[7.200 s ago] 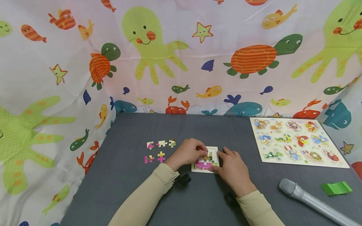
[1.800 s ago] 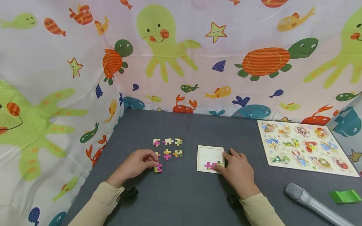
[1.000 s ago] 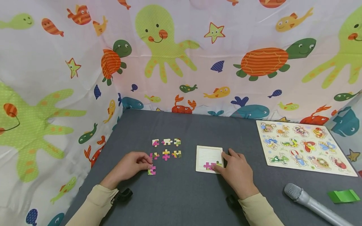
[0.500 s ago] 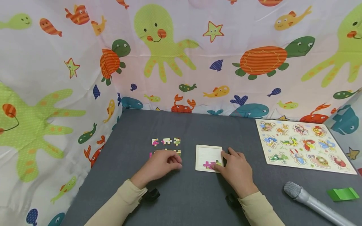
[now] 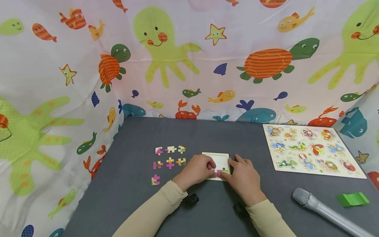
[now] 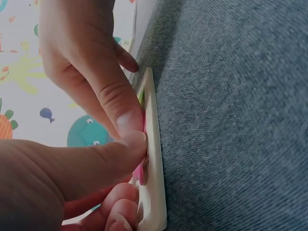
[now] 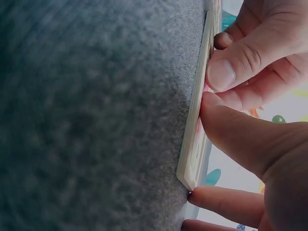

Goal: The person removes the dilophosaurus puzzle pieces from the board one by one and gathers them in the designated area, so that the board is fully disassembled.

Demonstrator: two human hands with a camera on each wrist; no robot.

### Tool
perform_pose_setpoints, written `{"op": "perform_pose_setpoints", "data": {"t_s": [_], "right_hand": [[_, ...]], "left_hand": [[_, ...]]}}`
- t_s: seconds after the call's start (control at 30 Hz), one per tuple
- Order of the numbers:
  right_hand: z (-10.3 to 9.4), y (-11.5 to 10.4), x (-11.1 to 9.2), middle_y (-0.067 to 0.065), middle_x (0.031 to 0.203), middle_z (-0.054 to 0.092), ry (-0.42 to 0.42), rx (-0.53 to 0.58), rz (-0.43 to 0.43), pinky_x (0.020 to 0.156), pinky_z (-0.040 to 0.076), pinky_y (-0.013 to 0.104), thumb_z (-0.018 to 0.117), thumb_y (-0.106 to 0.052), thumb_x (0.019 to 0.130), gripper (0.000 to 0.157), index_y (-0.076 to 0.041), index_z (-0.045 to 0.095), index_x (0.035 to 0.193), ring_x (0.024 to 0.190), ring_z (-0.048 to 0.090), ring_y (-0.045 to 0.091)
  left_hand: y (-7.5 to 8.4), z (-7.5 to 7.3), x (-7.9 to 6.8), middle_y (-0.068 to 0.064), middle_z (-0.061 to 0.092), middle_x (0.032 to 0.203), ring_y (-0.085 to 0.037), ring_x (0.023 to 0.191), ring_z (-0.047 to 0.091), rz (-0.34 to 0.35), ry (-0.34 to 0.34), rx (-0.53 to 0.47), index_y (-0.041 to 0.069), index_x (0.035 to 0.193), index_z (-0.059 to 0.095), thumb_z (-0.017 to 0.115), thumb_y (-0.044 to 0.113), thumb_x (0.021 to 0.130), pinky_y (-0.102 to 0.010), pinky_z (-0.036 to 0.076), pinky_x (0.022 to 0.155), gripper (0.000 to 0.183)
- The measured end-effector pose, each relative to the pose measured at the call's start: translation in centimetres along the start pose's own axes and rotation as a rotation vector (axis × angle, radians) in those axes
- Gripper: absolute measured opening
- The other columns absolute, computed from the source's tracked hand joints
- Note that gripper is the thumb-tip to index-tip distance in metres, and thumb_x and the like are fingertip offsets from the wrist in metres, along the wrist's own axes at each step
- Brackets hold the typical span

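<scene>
A small square puzzle tray point(image 5: 216, 157) lies on the dark table, with joined pink and green jigsaw pieces point(image 5: 219, 172) along its lower right. My left hand point(image 5: 196, 169) reaches over the tray's left side, pinching a pink jigsaw piece point(image 6: 140, 174) at the tray; the fingers hide much of it. My right hand point(image 5: 245, 179) holds the tray at its right edge, the thumb on the pieces and the other fingers along the side. Both thumb tips almost meet in the wrist views. Left of the tray, several loose jigsaw pieces point(image 5: 170, 163) lie in rows.
A large insect picture board point(image 5: 315, 151) lies at the back right. Nearer are a silver microphone point(image 5: 319, 204) and a green folded strip point(image 5: 353, 199). A sea-animal curtain point(image 5: 189, 59) stands behind the table point(image 5: 142, 131) and on both sides.
The left hand has left a pink corner piece below the other loose pieces, then moved right to the tray. Several pieces have left the tray since the oldest frame. The right hand stays there.
</scene>
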State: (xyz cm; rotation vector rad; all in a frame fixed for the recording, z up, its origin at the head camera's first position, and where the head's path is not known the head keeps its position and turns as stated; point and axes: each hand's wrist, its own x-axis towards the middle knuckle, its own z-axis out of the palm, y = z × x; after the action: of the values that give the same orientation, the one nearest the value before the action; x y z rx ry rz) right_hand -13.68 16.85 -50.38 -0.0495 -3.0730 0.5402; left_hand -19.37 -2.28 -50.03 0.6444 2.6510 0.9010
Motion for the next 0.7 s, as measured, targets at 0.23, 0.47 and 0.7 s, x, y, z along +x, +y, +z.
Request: {"op": "perform_pose_setpoints", "data": {"t_s": [0.23,0.47,0.7], "right_hand": [[-0.55,0.38,0.17,0.027,0.16,0.054,-0.054,0.01,-0.004,0.101,0.055,0.069,0.085,-0.036,0.092,0.06,-0.009,0.07,0.144,0.142,0.053,0.05],[-0.93,0.53,0.27,0.027,0.159,0.055,-0.081,0.009,-0.018,0.101,0.055,0.07,0.086,-0.034,0.092,0.059,-0.01,0.071,0.143,0.14,0.054,0.052],[-0.91,0.44,0.25,0.027,0.16,0.054,-0.08,0.005,-0.01,0.101,0.054,0.071,0.086,-0.033,0.092,0.058,-0.009,0.071,0.143,0.14,0.054,0.051]], "left_hand": [[0.04,0.04,-0.19,0.009,0.067,0.075,-0.006,0.069,0.057,-0.01,0.002,-0.007,0.014,0.096,0.083,0.089,0.024,0.091,-0.022,0.046,0.064,0.013],[-0.04,-0.05,-0.28,0.008,0.065,0.077,-0.008,0.072,0.056,-0.026,-0.011,0.008,0.015,0.095,0.081,0.093,0.027,0.085,-0.024,0.045,0.066,0.019],[-0.05,0.01,-0.25,0.008,0.064,0.078,-0.009,0.072,0.056,-0.013,-0.01,0.015,0.016,0.093,0.08,0.093,0.026,0.085,-0.025,0.045,0.066,0.019]]}}
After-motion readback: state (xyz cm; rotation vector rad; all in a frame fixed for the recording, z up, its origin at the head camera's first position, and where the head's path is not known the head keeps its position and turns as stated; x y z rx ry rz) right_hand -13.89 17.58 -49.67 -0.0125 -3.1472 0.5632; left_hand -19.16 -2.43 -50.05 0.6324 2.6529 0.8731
